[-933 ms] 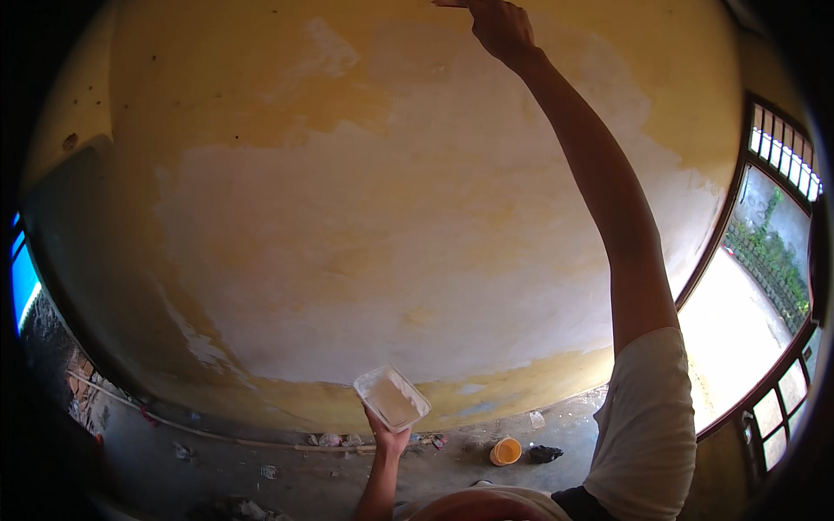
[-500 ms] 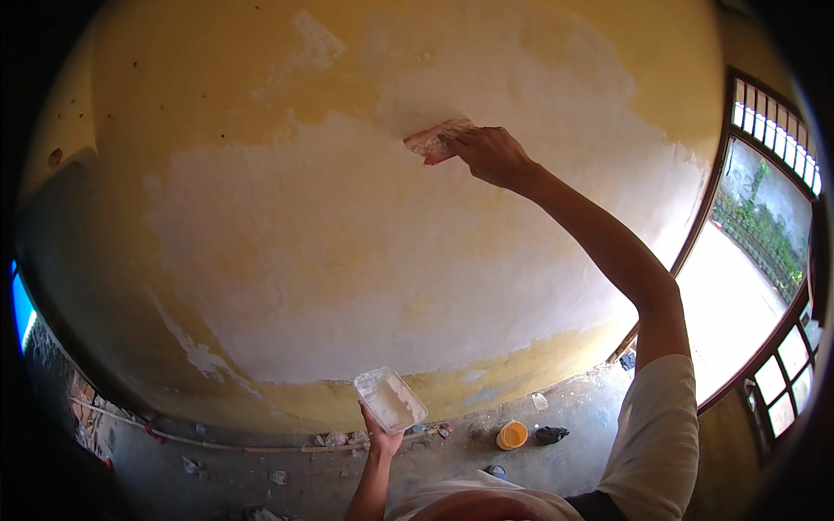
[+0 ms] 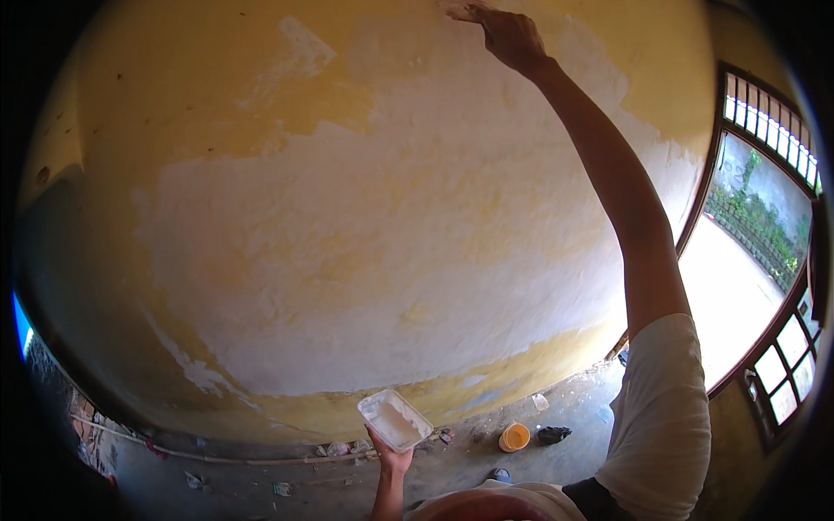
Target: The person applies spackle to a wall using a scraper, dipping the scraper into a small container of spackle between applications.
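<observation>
My left hand (image 3: 391,454) grips a white rectangular plastic container (image 3: 395,417) from below, low in front of the wall; pale paste coats its inside. My right arm is stretched up, and my right hand (image 3: 514,42) is closed on a flat pinkish, paste-smeared tool (image 3: 460,13) against the upper wall (image 3: 391,243), partly blurred and near the top edge of the picture. The wall is yellow, with a large uneven whitish coat over its middle and bare yellow round it.
An orange bucket (image 3: 514,438) and a black bag (image 3: 553,436) sit on the concrete floor (image 3: 304,497). A long pole and scraps lie along the wall's foot. An open doorway (image 3: 730,295) with barred panes is at right; my shoe (image 3: 499,476) shows below.
My right hand dropped to mid-upper wall half a second ago and is now back up near the top edge. My left hand and the container sit slightly lower in the picture.
</observation>
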### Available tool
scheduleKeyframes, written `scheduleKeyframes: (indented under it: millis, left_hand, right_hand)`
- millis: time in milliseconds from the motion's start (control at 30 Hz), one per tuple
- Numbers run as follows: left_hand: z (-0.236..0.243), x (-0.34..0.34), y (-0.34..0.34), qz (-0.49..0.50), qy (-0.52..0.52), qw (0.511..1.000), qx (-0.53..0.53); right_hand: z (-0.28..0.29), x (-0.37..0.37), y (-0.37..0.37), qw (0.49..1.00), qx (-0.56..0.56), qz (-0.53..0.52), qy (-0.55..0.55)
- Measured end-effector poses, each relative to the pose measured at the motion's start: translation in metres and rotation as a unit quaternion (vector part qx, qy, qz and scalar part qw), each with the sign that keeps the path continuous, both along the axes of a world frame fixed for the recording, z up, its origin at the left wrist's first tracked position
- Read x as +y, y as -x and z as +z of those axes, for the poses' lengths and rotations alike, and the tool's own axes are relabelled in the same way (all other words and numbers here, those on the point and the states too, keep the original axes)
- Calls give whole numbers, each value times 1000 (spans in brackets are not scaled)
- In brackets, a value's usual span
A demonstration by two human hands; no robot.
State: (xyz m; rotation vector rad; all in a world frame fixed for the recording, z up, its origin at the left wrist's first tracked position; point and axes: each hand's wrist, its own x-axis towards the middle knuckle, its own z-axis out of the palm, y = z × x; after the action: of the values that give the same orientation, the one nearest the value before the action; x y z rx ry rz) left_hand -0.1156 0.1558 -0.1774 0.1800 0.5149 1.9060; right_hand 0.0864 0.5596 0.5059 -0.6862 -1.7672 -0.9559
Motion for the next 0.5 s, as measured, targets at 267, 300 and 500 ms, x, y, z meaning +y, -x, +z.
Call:
scheduleKeyframes:
  millis: [267,300,500]
  left_hand:
    - [9,3,-4,-9,7,1000,15]
    - [8,5,-4,-14,3,1000,16]
    - [5,1,-2,-26,-27,999,30]
  right_hand:
    - [-158,-14,-13,981,-144,85,98]
    - [-172,-26,-16,974,-175,66,131]
    - [-164,-50,-32,960,-220,133,107]
